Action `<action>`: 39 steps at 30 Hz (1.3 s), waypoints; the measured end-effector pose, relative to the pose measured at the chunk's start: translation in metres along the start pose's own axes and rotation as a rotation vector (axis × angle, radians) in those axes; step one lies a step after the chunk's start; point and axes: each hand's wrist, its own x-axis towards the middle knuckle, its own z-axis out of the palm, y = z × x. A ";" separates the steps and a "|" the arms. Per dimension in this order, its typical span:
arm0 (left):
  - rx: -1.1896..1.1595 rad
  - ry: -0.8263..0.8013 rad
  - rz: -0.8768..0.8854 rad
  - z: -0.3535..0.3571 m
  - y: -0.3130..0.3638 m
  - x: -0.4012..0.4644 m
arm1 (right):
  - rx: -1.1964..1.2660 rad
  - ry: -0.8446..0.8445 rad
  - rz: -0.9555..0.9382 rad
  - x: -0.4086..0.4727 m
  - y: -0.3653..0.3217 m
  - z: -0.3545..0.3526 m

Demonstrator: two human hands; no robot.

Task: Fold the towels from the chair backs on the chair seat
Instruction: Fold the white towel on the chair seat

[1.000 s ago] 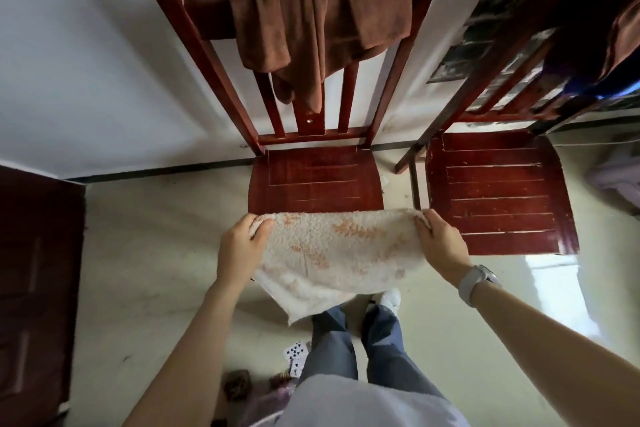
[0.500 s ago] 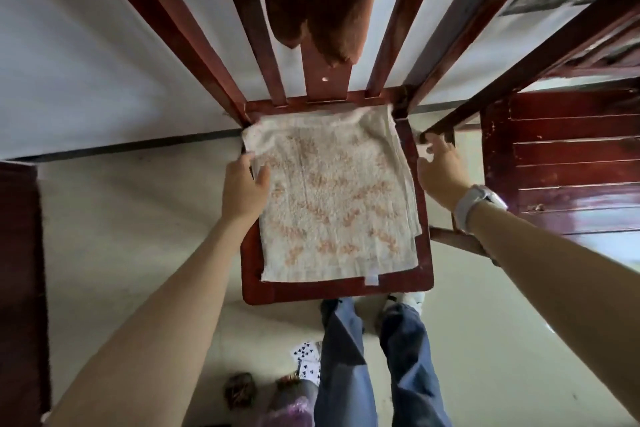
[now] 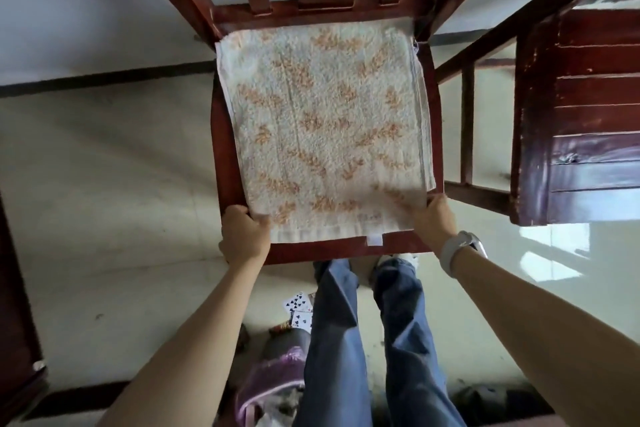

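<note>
The towel [image 3: 325, 128] is cream-white terry scattered with orange leafy sprigs, and a small white tag sits at its near edge. The chair [image 3: 221, 149] under it is glossy dark red-brown wood. A second chair [image 3: 588, 114] to the right wears the same red-brown, its edge chipped pale. The floor [image 3: 104, 201] is off-white with grey smudges, the wall [image 3: 86, 10] white above a black baseboard. The trousers [image 3: 339, 340] are blue denim. The watch [image 3: 460, 246] is white. Playing cards [image 3: 299, 308] show black clubs on white.
</note>
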 end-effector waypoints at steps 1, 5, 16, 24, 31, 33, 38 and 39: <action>0.025 -0.018 -0.019 0.002 -0.001 -0.003 | 0.005 -0.014 0.001 -0.001 0.005 0.004; -0.069 -0.105 -0.112 0.002 -0.005 -0.007 | 0.139 0.005 -0.004 -0.009 0.018 0.010; -1.228 -0.323 0.105 -0.124 0.107 -0.002 | 0.798 0.035 -0.366 -0.027 -0.097 -0.103; -0.784 -0.240 -0.148 -0.054 0.053 0.015 | 0.392 0.010 -0.092 0.013 -0.037 -0.047; -0.581 -0.161 -0.183 -0.022 0.009 0.008 | 0.198 0.077 -0.039 0.028 -0.009 -0.027; -0.568 -0.126 -0.163 -0.024 0.007 0.005 | 0.153 0.138 -0.053 0.029 -0.012 -0.027; -0.308 -0.054 -0.015 -0.024 0.009 -0.001 | 0.080 0.181 -0.068 0.027 -0.012 -0.024; -0.246 -0.040 0.024 -0.023 0.011 -0.003 | 0.066 0.171 -0.076 0.026 -0.012 -0.023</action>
